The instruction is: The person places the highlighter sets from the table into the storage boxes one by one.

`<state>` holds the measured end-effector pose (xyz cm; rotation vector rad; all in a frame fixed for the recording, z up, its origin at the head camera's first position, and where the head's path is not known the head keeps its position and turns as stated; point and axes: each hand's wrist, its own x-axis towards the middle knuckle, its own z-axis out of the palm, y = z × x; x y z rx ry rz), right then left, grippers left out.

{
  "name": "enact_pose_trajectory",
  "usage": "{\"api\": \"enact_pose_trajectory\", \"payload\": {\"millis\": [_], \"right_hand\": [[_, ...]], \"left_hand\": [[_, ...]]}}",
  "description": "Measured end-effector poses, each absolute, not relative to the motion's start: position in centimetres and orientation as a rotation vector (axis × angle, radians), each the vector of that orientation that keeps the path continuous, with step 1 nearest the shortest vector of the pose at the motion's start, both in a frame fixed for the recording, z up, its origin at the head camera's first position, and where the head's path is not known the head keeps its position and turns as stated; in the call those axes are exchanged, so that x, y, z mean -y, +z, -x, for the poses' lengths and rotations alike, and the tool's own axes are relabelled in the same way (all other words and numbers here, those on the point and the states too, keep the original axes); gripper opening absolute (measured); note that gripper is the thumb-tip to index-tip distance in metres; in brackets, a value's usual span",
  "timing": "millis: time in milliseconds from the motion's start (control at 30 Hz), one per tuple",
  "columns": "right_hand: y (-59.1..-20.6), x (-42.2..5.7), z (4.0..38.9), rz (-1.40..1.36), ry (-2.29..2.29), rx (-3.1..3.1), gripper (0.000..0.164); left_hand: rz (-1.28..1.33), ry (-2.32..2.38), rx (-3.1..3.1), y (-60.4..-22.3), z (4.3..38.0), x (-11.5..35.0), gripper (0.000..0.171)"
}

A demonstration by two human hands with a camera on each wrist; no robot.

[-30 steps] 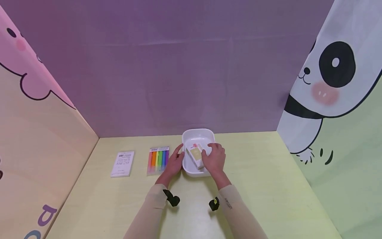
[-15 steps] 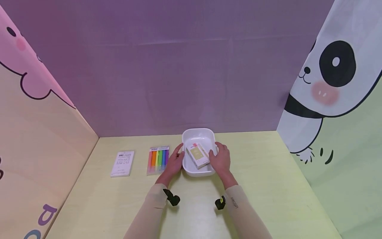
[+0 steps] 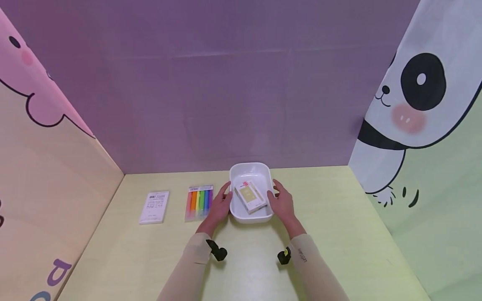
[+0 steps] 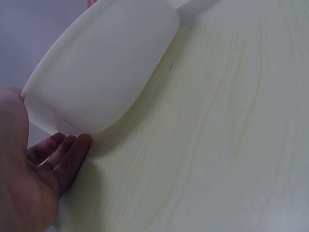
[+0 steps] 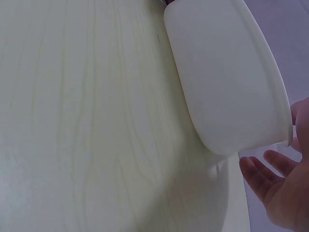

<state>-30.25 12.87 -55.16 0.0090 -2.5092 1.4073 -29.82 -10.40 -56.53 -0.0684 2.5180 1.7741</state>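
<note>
A white plastic tub (image 3: pixel 250 167) stands at the back middle of the pale wooden table. A beige box with a red mark (image 3: pixel 250 197) lies flat inside it. My left hand (image 3: pixel 221 202) rests against the tub's left wall with straight fingers; in the left wrist view its fingertips (image 4: pixel 72 153) touch the foot of the tub (image 4: pixel 106 72). My right hand (image 3: pixel 282 200) is open beside the tub's right wall. In the right wrist view its fingers (image 5: pixel 264 175) stand a little apart from the tub (image 5: pixel 227 82). Neither hand holds anything.
A clear pack of coloured markers (image 3: pixel 199 202) lies just left of my left hand. Farther left is a white card pack with a barcode (image 3: pixel 155 206). Purple, pink and panda-printed panels wall in the table at the back and on both sides.
My right hand has let go of the beige box and drawn back out of the tub to its right side. The box now lies flat in the tub. The left hand has stayed put.
</note>
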Motion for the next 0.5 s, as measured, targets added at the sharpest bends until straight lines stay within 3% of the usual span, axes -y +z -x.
{"api": "enact_pose_trajectory", "payload": {"millis": [500], "right_hand": [[-56.09,-13.72,30.29,-0.004,1.68,2.465,0.048]], "left_hand": [[0.028,1.754,-2.567,-56.86,29.95,10.48,0.048]]}}
